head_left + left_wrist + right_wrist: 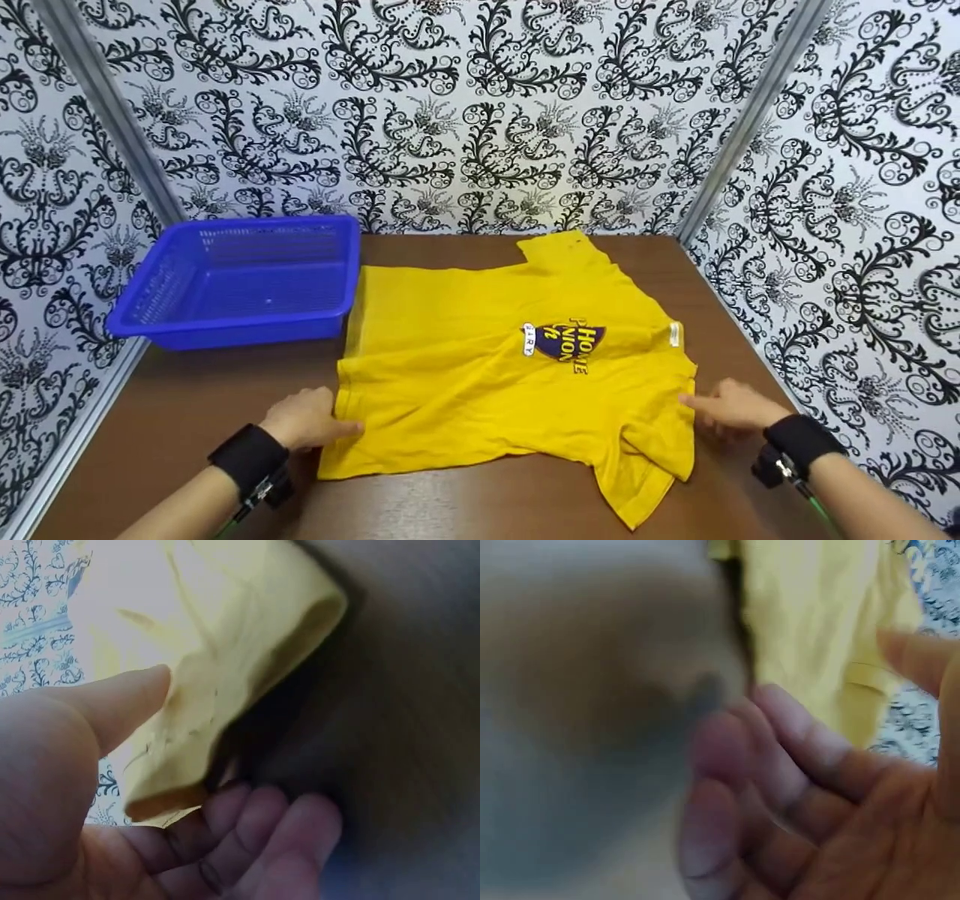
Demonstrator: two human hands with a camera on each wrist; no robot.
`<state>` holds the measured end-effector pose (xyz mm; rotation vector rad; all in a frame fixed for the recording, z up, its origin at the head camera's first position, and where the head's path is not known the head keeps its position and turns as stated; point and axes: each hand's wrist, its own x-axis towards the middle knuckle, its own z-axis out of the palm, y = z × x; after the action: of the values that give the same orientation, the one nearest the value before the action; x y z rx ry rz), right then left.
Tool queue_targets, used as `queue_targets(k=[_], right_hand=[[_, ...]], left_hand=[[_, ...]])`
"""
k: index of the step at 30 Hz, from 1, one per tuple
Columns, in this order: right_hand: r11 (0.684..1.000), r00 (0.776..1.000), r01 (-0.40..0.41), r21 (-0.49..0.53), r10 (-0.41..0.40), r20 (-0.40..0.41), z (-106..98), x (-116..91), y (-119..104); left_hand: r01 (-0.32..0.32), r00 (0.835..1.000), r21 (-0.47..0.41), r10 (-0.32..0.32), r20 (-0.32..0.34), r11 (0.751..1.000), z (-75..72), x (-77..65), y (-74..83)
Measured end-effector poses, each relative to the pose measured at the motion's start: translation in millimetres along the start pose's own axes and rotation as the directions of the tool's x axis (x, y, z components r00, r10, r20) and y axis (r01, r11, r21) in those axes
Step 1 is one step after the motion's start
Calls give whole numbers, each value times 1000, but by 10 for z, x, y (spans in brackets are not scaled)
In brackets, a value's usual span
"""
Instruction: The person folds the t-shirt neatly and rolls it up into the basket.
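yellow t-shirt (465, 360), lying flat, creased, purple print (556, 349), hands (304, 420) (735, 406) spread at either end

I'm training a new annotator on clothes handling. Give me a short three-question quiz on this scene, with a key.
1. Which edge of the yellow T-shirt is the left grip at?
2. True or false: the blue basket lies upside down on the table.
3. Fill in: the small white label is at the shirt's ____.

Key
1. The hem.
2. False; it stands upright, its opening facing up.
3. Neckline.
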<state>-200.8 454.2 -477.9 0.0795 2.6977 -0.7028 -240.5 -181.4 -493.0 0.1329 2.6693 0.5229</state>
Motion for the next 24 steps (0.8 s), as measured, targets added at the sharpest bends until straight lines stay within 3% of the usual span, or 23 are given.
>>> queue_targets(k=[2,4,6,9,11,13,15,16,17,19,21,23,24], right_hand=[[997,996,-1,72,-6,93,85,-15,44],[990,991,29,136,-46,128,167,-29,31],[979,991,53,195,-76,109,226,-45,-13],[943,998,58,326,-63,2,280,-88,-95],[896,995,54,442,-13,-94,293,-108,-131],[822,984,82,564,24,-178,294,-125,-143],[734,974,120,669,44,-223,290,-131,-137],[703,972,140,698,35,-231,294,-135,-122],[694,973,150,704,23,-230,302,-143,-102],[697,983,151,701,-27,-184,333,-170,-65],[752,990,138,644,-80,-119,371,-201,-28],[826,990,144,544,-123,-74,386,-241,-21],[840,988,155,521,-142,-64,383,-259,-31]], left_hand=[[-12,1000,-25,12,4,1000,25,-6,6],[-37,999,-53,36,-5,998,51,-8,15],[-69,997,-78,67,-24,995,84,-1,20],[-108,993,-136,100,-62,985,142,14,20],[-114,992,-203,103,-66,972,175,17,13],[-112,993,-284,101,-55,952,191,7,4],[-88,996,-364,85,-24,927,199,-14,5],[-70,997,-407,76,0,911,207,-23,5],[-53,997,-444,69,22,894,218,-30,5],[-9,997,-499,46,63,867,245,-54,13],[37,995,-528,19,101,848,279,-65,16],[55,993,-530,10,118,846,291,-82,19],[61,992,-524,8,128,849,286,-90,19]])
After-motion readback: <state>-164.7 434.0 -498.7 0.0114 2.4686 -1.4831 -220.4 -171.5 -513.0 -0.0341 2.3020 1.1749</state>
